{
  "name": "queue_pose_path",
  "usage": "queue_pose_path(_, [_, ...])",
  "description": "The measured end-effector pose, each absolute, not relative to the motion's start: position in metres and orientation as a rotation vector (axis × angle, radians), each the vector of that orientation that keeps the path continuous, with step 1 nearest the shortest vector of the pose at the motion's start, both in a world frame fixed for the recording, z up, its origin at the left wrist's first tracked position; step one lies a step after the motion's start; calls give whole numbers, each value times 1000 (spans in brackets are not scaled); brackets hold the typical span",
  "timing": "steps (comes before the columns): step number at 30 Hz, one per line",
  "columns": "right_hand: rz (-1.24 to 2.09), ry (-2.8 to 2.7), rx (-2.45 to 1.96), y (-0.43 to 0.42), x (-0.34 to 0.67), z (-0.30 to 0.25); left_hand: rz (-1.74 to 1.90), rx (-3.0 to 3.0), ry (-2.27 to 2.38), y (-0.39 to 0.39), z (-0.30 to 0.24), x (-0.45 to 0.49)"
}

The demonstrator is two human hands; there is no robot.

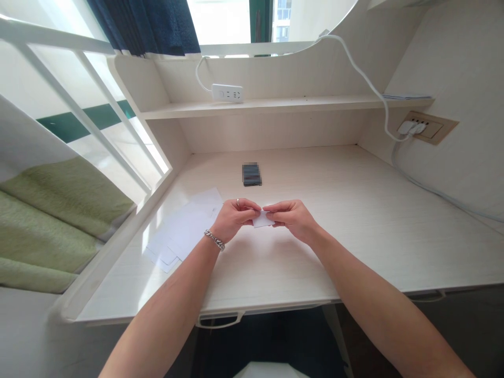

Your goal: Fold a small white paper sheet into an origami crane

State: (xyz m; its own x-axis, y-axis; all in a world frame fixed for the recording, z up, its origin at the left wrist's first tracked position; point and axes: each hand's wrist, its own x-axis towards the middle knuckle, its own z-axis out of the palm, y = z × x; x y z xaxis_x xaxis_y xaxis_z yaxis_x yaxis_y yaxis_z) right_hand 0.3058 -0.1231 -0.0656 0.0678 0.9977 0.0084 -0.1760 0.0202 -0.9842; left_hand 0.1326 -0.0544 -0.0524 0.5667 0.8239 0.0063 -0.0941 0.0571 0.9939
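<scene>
A small piece of white paper is held up between both hands, a little above the desk. My left hand, with a ring on one finger and a chain bracelet at the wrist, pinches its left side. On the right side, my right hand grips it between thumb and fingers. The paper looks folded, though the fingertips cover its upper part. Several white sheets lie overlapping on the desk to the left of my left hand. Just beyond the hands rests a dark, pixelated rectangular object.
The pale desk has a raised shelf along its back. On that shelf stands a white power strip. A white cable runs down to a wall socket at right. White rails border the left side.
</scene>
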Motion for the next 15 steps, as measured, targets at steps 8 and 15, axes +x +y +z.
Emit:
queue_pose_path(8, [1344, -1049, -1053, -128, 309, -57, 819, 1539, 708, -56, -51, 130])
queue_pose_path(15, [1301, -1111, -1156, -126, 307, -61, 810, 1695, 723, -56, -54, 131])
